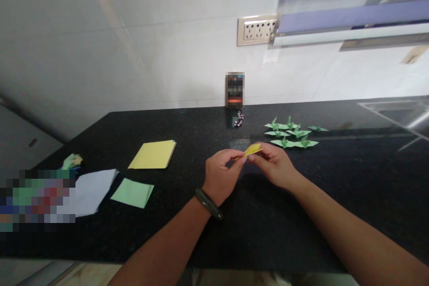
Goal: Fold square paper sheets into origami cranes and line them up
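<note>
Between both hands, above the dark countertop, is a small folded piece of yellow paper point(254, 149). My left hand point(223, 173) wears a dark bangle point(208, 204) at the wrist and pinches the paper's left end. My right hand point(276, 166) pinches its right side between thumb and fingers. Part of the paper is hidden by the fingertips. Beyond my right hand stand several green origami cranes point(296, 132) in loose rows. To the left lie a stack of yellow square paper point(153, 154) and a green sheet point(133, 192) with a bent right edge.
White paper point(95, 191) and a blurred-out colourful item point(38, 199) lie at the far left, near a crumpled green bundle point(73, 161). A phone-like device point(235, 90) with a beaded strap point(238, 119) leans on the wall below a socket plate point(257, 30). A metal-edged recess point(398, 114) is at right.
</note>
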{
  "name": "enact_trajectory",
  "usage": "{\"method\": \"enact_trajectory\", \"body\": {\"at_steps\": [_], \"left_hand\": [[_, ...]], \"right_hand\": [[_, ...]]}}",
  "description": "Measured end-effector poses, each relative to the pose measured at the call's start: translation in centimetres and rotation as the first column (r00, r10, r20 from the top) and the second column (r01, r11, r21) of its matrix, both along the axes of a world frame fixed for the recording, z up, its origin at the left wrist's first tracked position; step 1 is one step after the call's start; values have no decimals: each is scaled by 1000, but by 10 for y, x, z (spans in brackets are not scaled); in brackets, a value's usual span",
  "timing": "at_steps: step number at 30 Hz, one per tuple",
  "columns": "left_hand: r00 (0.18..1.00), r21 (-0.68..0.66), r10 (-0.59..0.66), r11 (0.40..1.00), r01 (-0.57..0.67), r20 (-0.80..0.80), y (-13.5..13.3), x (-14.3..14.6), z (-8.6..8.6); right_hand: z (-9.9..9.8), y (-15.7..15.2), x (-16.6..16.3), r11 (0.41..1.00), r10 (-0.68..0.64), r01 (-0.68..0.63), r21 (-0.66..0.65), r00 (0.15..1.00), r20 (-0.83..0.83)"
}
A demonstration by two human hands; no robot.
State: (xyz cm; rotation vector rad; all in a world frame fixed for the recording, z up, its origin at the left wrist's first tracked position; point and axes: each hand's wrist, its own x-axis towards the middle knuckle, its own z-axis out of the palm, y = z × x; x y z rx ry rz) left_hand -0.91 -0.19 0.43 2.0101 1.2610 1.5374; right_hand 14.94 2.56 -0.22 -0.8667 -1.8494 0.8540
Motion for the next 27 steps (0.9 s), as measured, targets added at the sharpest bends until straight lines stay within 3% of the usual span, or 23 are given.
{"method": "enact_trajectory", "body": {"at_steps": [4,16,20,27], "left_hand": [[996,23,-87,996,86,36,5,-2,-2],[996,32,-89,996,88,9,2,-2,2],[992,-100,-97,989,105,87,2,-2,1],[960,-326,-142,920,218,242,6,-3,3]], "right_hand": [[5,0,4,998,57,-57,23,998,29],[4,1,6,996,85,-85,-24,996,10],[5,1,7,995,91,-90,-48,996,21],[7,0,8,983,154,-151,-100,988,24]]}}
